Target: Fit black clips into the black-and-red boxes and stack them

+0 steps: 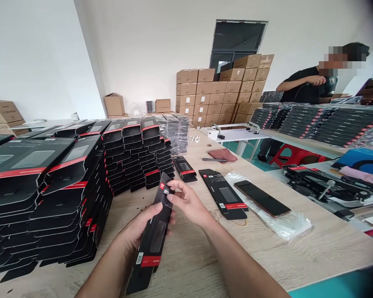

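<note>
My left hand [142, 228] grips a narrow black cardboard box with a red stripe [153, 242] around its middle. My right hand [186, 199] pinches the upper end of the same box with thumb and fingers. On the light wooden table [267, 248] to the right lie a flat black box [222, 192] and a smartphone [262, 198] on a clear plastic bag [286, 221]. A smaller black box [184, 169] stands beyond my hands. Tall stacks of black boxes [49, 186] rise just left of my left hand.
Further stacks of black boxes [136, 153] stand ahead, near a maroon pouch [223, 155] and a pen [214, 159]. Cardboard cartons [220, 95] are piled by the back wall. A person in a black shirt [298, 89] stands behind a second table with rows of boxes [304, 124].
</note>
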Tool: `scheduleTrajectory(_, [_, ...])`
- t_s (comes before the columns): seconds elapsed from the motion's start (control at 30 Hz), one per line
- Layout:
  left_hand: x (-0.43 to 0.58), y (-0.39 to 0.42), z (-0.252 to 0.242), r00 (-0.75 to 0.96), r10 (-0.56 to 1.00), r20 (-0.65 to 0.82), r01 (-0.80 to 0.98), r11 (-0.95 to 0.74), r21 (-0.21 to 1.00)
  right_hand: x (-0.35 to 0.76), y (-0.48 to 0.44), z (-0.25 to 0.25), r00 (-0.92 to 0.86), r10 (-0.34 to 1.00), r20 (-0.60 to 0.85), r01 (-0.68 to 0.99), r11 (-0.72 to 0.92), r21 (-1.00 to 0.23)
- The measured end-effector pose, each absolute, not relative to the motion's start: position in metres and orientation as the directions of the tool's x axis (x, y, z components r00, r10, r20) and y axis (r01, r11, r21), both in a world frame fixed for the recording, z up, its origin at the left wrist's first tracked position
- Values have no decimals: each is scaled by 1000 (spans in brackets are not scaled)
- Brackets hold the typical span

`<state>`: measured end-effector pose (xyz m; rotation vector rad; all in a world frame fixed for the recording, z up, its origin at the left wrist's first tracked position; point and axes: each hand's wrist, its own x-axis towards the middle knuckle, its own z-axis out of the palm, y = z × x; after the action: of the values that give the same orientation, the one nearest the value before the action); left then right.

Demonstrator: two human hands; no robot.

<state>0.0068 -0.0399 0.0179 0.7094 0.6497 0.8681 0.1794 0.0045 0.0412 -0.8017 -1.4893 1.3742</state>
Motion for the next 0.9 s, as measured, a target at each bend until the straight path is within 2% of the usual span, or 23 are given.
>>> scheduleTrajectory(0.1, [5,-39,18,515,840,-175,-468,446,763,190,10,44,-379,908,178,-277,72,-958])
scheduleTrajectory(0.2, [4,-37,19,598,795,-102,-535,491,688,199,13,43,-376,913,158,-428,-20,-904])
scheduleTrajectory(0.3, [7,-38,17,709,706,-11,-550,562,617,197,9,33,-554,825,110,-394,-143,-908])
scheduleTrajectory(0.37, [12,-41,17,728,685,-25,-510,566,648,190,6,25,-653,755,68,-353,-223,-909])
scheduleTrajectory(0.43, [16,-44,20,650,755,-87,-461,482,745,182,6,20,-602,797,50,-381,-231,-895])
scheduleTrajectory(0.5, [18,-44,24,432,897,-93,-356,265,896,177,10,20,-438,896,66,-431,-145,-891])
scheduleTrajectory(0.57, [18,-42,27,229,973,33,-135,-2,991,175,15,22,-284,954,100,-433,-34,-901])
scheduleTrajectory(0.63, [17,-37,26,201,975,100,15,-105,994,175,17,24,-228,967,117,-391,19,-920])
scheduleTrajectory(0.7, [13,-31,23,191,979,71,-8,-71,997,175,14,24,-300,948,102,-327,-2,-945])
scheduleTrajectory(0.83, [3,-21,19,-31,999,-23,-257,14,966,167,0,20,-534,845,9,-243,-143,-959])
scheduleTrajectory(0.9, [-3,-19,21,-90,993,-71,-327,38,944,164,-5,18,-604,795,-53,-195,-211,-958])
